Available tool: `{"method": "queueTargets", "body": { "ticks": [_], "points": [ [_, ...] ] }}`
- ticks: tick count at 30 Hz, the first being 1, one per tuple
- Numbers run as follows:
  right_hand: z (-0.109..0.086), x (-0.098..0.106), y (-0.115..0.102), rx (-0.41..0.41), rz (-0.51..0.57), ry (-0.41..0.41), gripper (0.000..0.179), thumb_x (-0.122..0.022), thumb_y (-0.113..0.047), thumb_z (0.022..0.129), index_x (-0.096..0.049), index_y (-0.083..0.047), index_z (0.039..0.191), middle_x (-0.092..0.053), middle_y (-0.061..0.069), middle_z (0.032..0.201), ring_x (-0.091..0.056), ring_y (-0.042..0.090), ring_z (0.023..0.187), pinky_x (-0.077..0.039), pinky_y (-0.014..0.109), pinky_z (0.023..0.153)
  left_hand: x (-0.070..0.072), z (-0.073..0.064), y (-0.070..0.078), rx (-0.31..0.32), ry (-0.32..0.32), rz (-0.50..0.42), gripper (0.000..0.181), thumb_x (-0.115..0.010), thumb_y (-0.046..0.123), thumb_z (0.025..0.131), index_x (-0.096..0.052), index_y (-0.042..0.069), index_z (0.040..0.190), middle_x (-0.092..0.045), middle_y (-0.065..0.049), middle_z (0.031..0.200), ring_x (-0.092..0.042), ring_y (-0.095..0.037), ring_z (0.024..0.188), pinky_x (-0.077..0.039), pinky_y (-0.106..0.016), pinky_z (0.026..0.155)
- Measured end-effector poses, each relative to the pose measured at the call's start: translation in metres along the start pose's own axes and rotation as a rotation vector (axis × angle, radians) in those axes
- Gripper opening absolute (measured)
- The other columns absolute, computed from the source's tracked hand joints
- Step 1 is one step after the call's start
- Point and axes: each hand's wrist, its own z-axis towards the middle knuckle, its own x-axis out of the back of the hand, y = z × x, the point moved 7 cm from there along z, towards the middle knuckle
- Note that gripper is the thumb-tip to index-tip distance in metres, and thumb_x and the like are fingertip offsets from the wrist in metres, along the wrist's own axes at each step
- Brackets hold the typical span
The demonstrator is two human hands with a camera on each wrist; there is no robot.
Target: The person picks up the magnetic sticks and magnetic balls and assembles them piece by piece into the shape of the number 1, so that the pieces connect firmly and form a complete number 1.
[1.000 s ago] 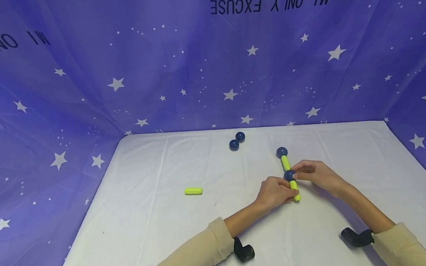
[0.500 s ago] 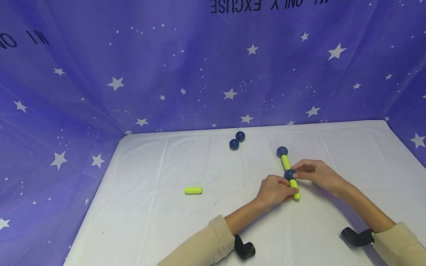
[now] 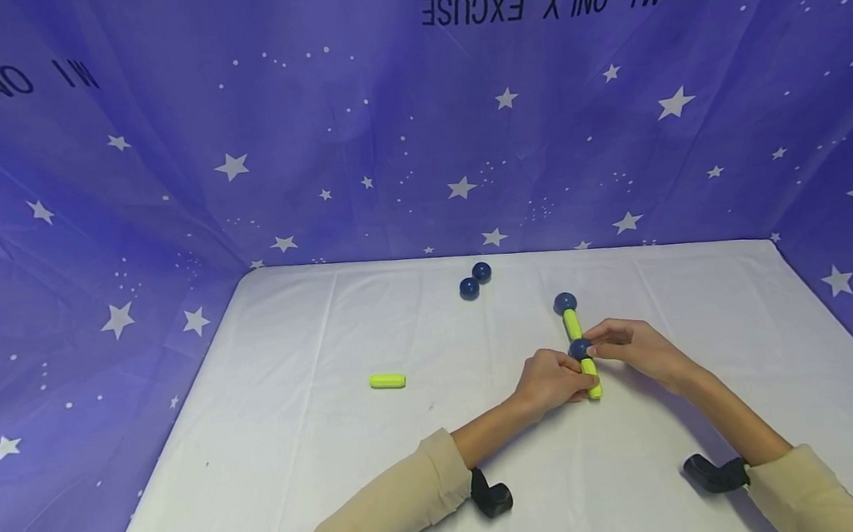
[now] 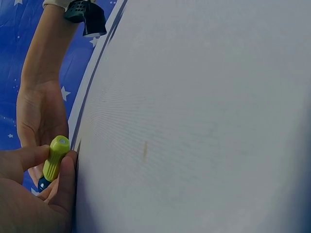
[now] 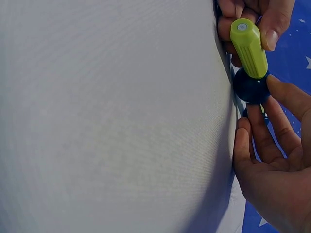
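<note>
My left hand (image 3: 552, 385) pinches a short yellow-green rod (image 5: 250, 51) between thumb and fingers. The rod's far end touches a dark blue ball (image 5: 251, 86), which my right hand (image 3: 644, 356) holds between thumb and fingertips. Beyond that ball, a second yellow-green rod (image 3: 571, 324) runs away from me to another blue ball (image 3: 565, 303). Together they form a nearly straight line on the table. In the left wrist view, the near end of the gripped rod (image 4: 57, 150) shows a small round metallic spot.
One loose yellow-green rod (image 3: 387, 381) lies left of my hands. Farther back are two loose blue balls (image 3: 469, 288) side by side. A white cloth covers the table (image 3: 298, 443), and a purple star-patterned curtain (image 3: 386, 135) surrounds its back and sides.
The hands hardly move. The line of rods and balls shifts very slightly away from me, while the loose rod and balls stay put.
</note>
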Motion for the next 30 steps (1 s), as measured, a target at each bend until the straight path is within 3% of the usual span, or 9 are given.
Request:
{"method": "queueTargets", "body": {
  "ticks": [12, 18, 30],
  "points": [
    [0.001, 0.0, 0.0025, 0.004, 0.01, -0.005, 0.038, -0.072, -0.026, 0.093, -0.066, -0.002, 0.122, -0.065, 0.016, 0.124, -0.051, 0.042, 0.125, -0.038, 0.06, 0.099, 0.0005, 0.0023, 0.0001, 0.019, 0.015, 0.016, 0.016, -0.085, 0.011, 0.079, -0.071, 0.006, 0.072, -0.063, 0.003, 0.055, -0.061, -0.007, 0.049, -0.048, -0.017, 0.048],
    [0.0013, 0.0003, 0.0031, 0.002, 0.012, -0.007, 0.038, -0.072, -0.026, 0.093, -0.065, -0.002, 0.122, -0.065, 0.015, 0.123, -0.052, 0.04, 0.124, -0.038, 0.057, 0.098, -0.0007, 0.0035, -0.0003, 0.024, 0.012, -0.009, 0.017, -0.085, 0.01, 0.079, -0.07, 0.006, 0.072, -0.064, 0.003, 0.056, -0.061, -0.008, 0.049, -0.05, -0.018, 0.049],
    [0.0012, 0.0003, 0.003, 0.003, 0.014, -0.01, 0.038, -0.071, -0.026, 0.094, -0.065, -0.003, 0.123, -0.064, 0.015, 0.125, -0.052, 0.04, 0.125, -0.038, 0.057, 0.098, -0.0013, 0.002, 0.0026, -0.015, -0.012, 0.026, 0.018, -0.084, 0.012, 0.08, -0.069, 0.007, 0.071, -0.065, 0.002, 0.055, -0.065, -0.011, 0.051, -0.048, -0.017, 0.047]
  ]
}}
